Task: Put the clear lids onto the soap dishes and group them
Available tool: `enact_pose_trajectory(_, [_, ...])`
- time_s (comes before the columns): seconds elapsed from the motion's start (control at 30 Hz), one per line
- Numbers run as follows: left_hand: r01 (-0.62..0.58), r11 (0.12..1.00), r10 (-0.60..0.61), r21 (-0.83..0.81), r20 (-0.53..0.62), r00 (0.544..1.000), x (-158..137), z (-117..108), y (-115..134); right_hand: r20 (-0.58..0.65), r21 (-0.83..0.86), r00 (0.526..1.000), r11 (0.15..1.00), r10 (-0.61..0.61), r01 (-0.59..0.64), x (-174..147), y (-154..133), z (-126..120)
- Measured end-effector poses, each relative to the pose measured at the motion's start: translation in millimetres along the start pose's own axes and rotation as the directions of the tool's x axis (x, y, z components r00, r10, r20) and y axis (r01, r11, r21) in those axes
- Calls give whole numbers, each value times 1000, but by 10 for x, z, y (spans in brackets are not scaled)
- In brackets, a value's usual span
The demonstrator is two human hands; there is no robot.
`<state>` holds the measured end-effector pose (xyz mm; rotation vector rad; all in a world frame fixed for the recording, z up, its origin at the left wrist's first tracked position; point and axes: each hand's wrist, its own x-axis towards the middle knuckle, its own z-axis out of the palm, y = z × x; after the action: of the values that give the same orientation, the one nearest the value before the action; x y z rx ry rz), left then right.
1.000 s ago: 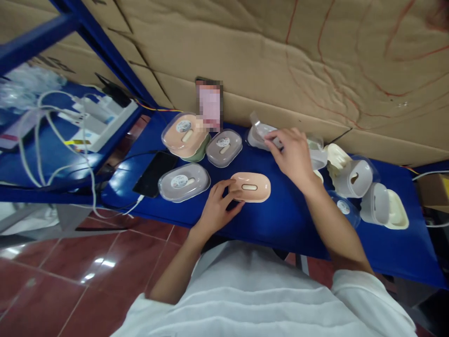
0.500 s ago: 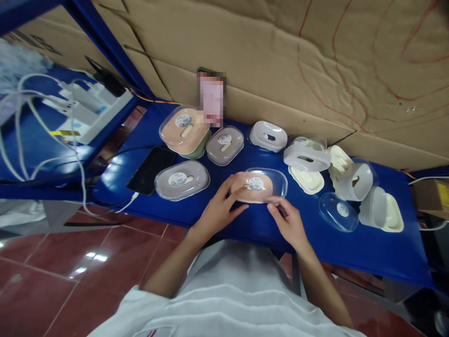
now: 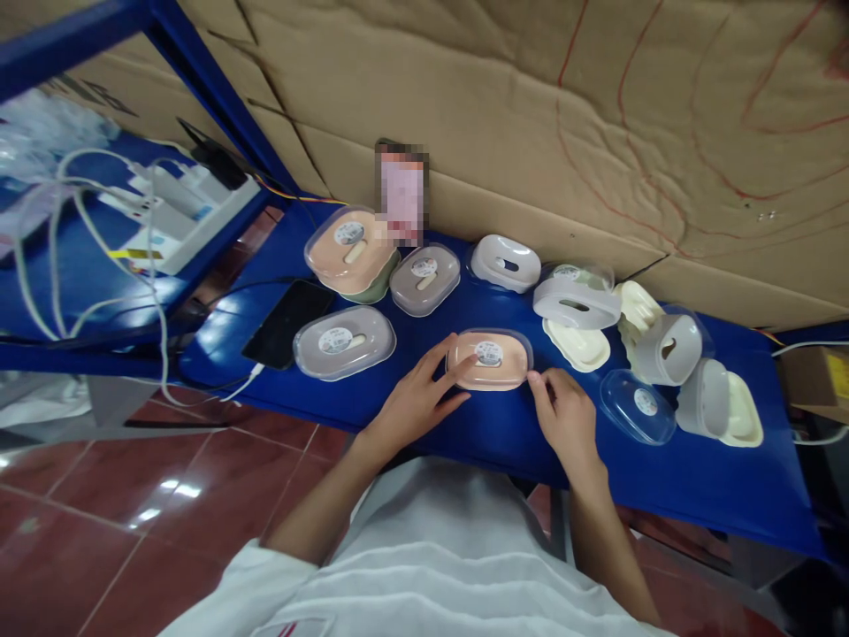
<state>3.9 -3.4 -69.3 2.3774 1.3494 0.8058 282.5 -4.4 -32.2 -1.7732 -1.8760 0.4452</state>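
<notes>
In front of me on the blue table lies a peach oval plastic box (image 3: 504,375) under a clear lid (image 3: 516,347) with a round label. My left hand (image 3: 424,389) is open at its left end, fingers spread, one fingertip resting on the lid by the label. At the opposite end, my right hand (image 3: 565,411) has curled fingers, with thumb and fingertip together at the lid's right rim; the underside of this grip is hidden. A grey lidded box (image 3: 345,343) sits left of my left hand. A loose clear lid (image 3: 637,407) lies right of my right hand.
Behind are a stacked peach box (image 3: 332,261), another grey lidded box (image 3: 434,285) and pale grey shells (image 3: 508,257). Cream inserts (image 3: 578,343) and grey covers (image 3: 703,398) stand right. A phone (image 3: 288,323) with a cable lies left, near a power strip (image 3: 218,212). Cardboard (image 3: 464,88) lines the back.
The clear lid has shifted left, from sticking out past the peach box to lying over it. My right hand has moved slightly right and down, its fingers more curled. The view has shifted slightly.
</notes>
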Motion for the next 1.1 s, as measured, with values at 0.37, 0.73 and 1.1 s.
enact_pose_trajectory(0.37, [93, 988, -96, -120, -21, 995, 70, 96, -33, 168, 98, 936, 950, -310, 297, -156, 21, 298])
enact_pose_trajectory(0.73, [135, 988, -147, -77, -176, 973, 198, 7, -4, 137, 96, 947, 956, -289, 278, -178, 94, 367])
enact_pose_trajectory(1.1, [439, 895, -350, 80, -485, 801, 899, -340, -217, 171, 114, 928, 942, -332, 316, -186, 113, 339])
